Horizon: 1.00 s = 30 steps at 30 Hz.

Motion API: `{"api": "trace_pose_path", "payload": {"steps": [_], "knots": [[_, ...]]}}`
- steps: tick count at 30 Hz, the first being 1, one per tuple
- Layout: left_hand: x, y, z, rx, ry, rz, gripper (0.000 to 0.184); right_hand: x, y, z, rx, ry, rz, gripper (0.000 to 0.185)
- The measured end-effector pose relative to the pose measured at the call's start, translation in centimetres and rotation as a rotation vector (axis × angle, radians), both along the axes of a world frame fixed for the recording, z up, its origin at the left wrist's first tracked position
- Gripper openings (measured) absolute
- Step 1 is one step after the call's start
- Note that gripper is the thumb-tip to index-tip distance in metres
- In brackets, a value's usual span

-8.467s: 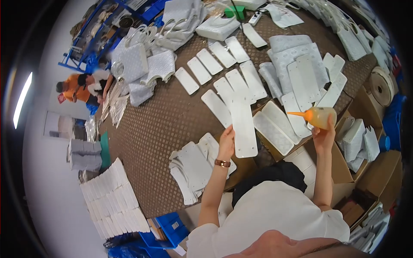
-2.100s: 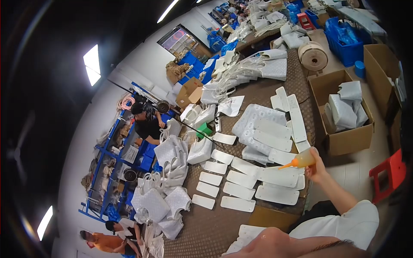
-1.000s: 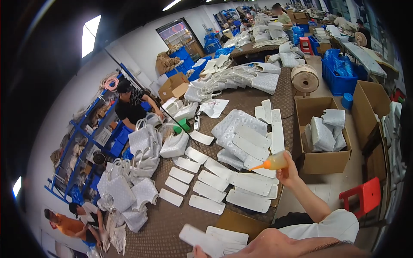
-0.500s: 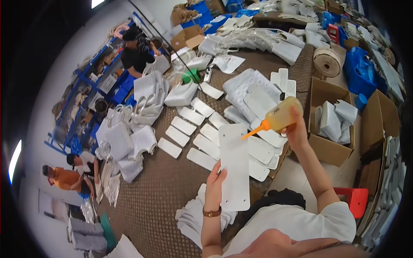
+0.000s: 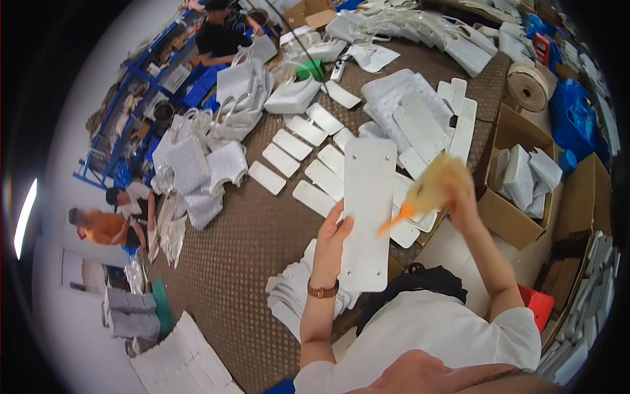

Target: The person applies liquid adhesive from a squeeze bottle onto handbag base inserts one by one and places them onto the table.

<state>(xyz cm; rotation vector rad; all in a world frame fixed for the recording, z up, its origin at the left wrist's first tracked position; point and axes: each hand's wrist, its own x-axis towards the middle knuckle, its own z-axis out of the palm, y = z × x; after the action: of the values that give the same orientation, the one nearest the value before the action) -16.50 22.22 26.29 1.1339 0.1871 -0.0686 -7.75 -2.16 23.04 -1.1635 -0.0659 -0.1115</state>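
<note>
My left hand (image 5: 333, 240) grips the left edge of a long white panel (image 5: 367, 210) with rounded corners, its thumb on the face. Small metal studs show near both ends of the panel. In my right hand (image 5: 461, 197) is a squeeze bottle (image 5: 433, 186) of yellowish liquid, blurred by motion. Its orange nozzle (image 5: 396, 220) points down and left, the tip over the panel's right half; whether it touches cannot be told. Beyond the panel, several smaller white panels (image 5: 292, 144) lie in rows on the brown patterned table (image 5: 223, 276).
White bags (image 5: 180, 154) are heaped at the left of the table. White pieces (image 5: 289, 295) lie stacked near my left forearm. An open cardboard box (image 5: 518, 217) with silvery-white pieces stands at right. One person in black (image 5: 220, 39) is across the table; others sit at far left.
My right hand has moved the bottle downward, so its nozzle tip is now farther down the panel. The whole view has shifted; my left hand still holds the same panel.
</note>
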Motion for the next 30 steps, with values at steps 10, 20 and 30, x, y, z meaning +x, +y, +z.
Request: {"api": "trace_pose_path", "payload": {"steps": [10,20,30], "knots": [[0.9,-0.2,0.9,-0.073,-0.017,-0.011,0.042,5.3,-2.2,5.9,0.267,-0.142,-0.065,0.042],[1.0,0.1,1.1,-0.091,-0.034,-0.010,0.042,-1.1,1.1,2.0,-0.023,-0.011,0.346,0.048],[0.7,-0.5,0.2,-0.134,-0.029,-0.044,0.041,4.1,-0.1,2.9,0.098,-0.044,0.085,0.047]]}}
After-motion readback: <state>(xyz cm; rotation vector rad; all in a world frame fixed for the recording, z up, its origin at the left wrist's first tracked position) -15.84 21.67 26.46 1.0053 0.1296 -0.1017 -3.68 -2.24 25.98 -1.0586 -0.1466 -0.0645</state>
